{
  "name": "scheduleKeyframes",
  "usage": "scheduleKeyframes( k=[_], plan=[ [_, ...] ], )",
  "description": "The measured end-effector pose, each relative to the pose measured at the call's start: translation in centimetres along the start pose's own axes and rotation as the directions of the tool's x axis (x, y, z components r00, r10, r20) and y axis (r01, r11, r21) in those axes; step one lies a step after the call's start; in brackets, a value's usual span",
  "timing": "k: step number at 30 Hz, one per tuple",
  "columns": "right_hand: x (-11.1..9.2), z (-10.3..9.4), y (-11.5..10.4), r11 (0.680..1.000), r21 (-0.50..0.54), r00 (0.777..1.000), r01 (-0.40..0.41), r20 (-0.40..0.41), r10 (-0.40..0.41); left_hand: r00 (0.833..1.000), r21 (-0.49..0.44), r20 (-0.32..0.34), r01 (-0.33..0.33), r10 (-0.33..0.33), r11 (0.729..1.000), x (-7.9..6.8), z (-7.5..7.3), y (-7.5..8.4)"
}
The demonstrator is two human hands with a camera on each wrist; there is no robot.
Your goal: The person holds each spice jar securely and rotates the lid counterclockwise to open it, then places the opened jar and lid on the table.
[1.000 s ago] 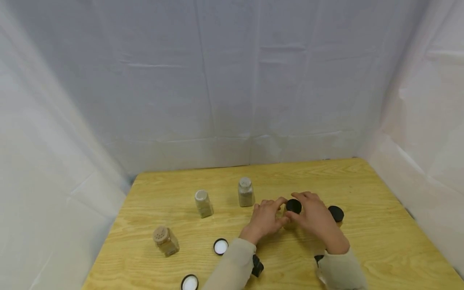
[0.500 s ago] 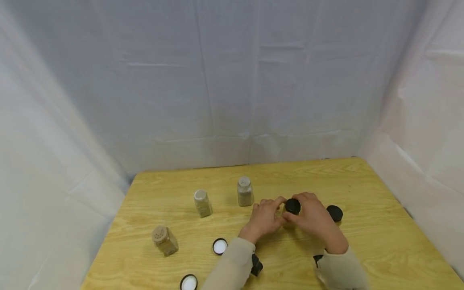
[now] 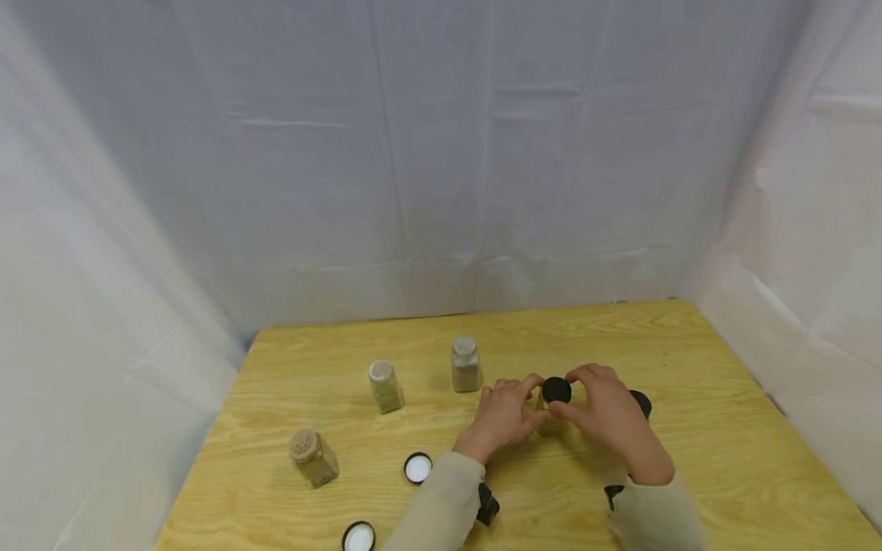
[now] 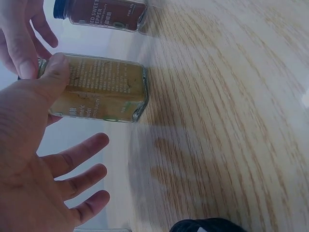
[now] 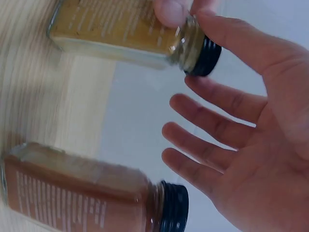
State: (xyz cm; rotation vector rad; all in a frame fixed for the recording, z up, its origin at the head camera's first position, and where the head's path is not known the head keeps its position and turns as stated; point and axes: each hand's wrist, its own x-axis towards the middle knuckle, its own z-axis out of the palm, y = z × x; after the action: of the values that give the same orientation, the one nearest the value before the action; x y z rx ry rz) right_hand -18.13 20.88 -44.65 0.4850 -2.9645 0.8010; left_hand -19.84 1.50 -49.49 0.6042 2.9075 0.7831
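Observation:
A square glass spice jar of yellow-brown powder (image 4: 104, 87) stands on the table. My left hand (image 3: 501, 417) pinches its upper part between thumb and index finger; the other fingers are spread in the left wrist view. On the jar sits a black screw cap (image 3: 556, 389). My right hand (image 3: 606, 417) has thumb and index finger at opposite sides of this cap, its remaining fingers extended loosely. Beside it stands a black-capped jar of red sweet pepper (image 5: 82, 193), mostly hidden behind the right hand in the head view.
Three capless shaker jars stand to the left: one brownish (image 3: 313, 458), one pale-topped (image 3: 386, 386), one grey (image 3: 466, 365). Two black caps lie white side up, one near the left forearm (image 3: 417, 467) and one at the front edge (image 3: 359, 537). White sheeting (image 3: 441, 153) surrounds the table.
My right hand has turned slightly about the cap, its wrist shifting right and its index finger rising outward. It covers more of the second jar's cap. My left hand stays in place.

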Motion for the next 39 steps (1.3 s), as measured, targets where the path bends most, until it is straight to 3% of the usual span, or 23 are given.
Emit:
scheduleKeyframes(
  k=[14,23,28,39],
  plan=[
    [0.7,1.6,-0.2,0.996,-0.045,0.997,0.078,-0.008,-0.078,1.0,-0.011,0.017,0.005,-0.004,1.0,-0.2,0.0,0.0],
    [0.1,-0.1,0.0,1.0,-0.031,1.0,-0.006,0.003,0.006,1.0,-0.001,0.01,0.004,-0.004,1.0,0.0,-0.1,0.0],
    [-0.1,-0.2,-0.1,0.998,-0.032,0.999,0.047,0.009,-0.046,1.0,-0.006,0.002,-0.003,0.003,1.0,0.0,-0.2,-0.1],
    [0.8,1.3,-0.7,0.993,-0.065,0.995,0.098,-0.015,-0.099,1.0,-0.015,0.014,-0.007,0.007,1.0,-0.1,-0.3,-0.1]
  ],
)
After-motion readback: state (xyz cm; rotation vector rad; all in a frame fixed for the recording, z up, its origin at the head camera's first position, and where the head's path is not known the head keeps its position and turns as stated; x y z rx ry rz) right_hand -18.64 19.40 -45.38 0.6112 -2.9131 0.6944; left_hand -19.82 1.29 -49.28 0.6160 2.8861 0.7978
